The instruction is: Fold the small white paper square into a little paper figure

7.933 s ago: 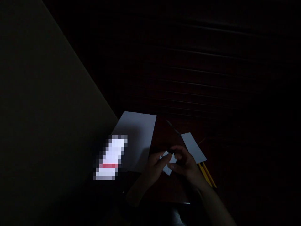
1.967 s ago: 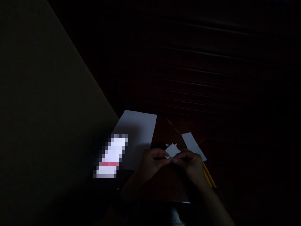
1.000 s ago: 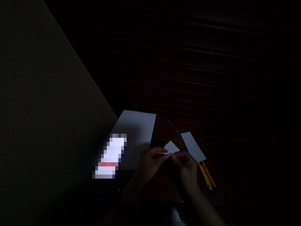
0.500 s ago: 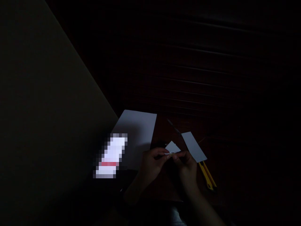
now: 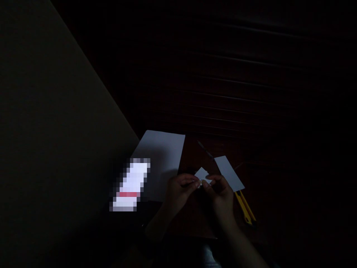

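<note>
The scene is very dark. My left hand (image 5: pixel 180 191) and my right hand (image 5: pixel 220 193) meet over a dark wooden table (image 5: pixel 267 156), fingertips pinched together on a small folded white paper piece (image 5: pixel 202 174). The piece sticks up just beyond my fingertips, and its lower part is hidden by my fingers. Both hands are closed on it.
A large white sheet (image 5: pixel 160 156) lies to the left of my hands. A narrow white paper strip (image 5: pixel 228 173) lies to the right, with a yellow utility knife (image 5: pixel 245 208) below it. A thin dark pen (image 5: pixel 205 150) lies behind. A blurred bright patch (image 5: pixel 131 184) is at left.
Earlier the folded piece lay between my fingers showing several points; now both hands pinch it along one edge, slightly further from me. The other things have not moved.
</note>
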`<control>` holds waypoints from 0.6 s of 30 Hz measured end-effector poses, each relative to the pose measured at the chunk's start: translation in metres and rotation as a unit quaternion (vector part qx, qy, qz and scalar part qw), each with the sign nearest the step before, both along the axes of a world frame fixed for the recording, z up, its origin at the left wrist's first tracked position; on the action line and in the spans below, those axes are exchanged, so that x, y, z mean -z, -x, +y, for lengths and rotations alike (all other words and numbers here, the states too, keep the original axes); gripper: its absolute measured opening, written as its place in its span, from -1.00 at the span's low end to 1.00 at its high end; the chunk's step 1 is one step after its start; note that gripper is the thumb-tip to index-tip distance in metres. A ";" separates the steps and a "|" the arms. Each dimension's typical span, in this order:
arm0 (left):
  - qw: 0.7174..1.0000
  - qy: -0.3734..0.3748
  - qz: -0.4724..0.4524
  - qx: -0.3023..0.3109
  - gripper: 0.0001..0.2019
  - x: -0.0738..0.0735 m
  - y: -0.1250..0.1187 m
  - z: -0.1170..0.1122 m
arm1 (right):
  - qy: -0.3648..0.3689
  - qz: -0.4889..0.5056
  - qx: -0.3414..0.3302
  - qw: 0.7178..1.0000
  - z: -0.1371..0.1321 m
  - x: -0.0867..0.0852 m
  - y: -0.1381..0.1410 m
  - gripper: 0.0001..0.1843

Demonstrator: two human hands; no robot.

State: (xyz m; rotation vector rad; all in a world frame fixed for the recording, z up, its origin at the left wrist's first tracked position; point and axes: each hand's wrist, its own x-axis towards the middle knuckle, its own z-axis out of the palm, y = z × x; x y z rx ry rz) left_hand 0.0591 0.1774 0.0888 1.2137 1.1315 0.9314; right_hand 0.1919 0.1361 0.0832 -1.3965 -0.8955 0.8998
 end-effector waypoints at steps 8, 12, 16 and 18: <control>1.000 -0.015 0.001 0.010 -0.86 0.002 0.000 0.000 | 0.029 -0.006 0.009 1.000 -0.001 0.006 -0.002 -0.87; 1.000 -0.010 0.005 0.016 -0.83 0.001 -0.001 0.000 | 0.025 -0.027 0.007 0.999 0.000 0.006 -0.002 -0.88; 1.000 -0.005 0.020 -0.004 -0.84 0.003 -0.002 0.000 | 0.011 -0.052 0.013 0.999 0.000 0.003 0.000 -0.88; 1.000 -0.007 0.024 -0.013 -0.83 0.006 -0.003 0.000 | -0.005 -0.052 0.022 0.998 0.000 0.002 0.001 -0.88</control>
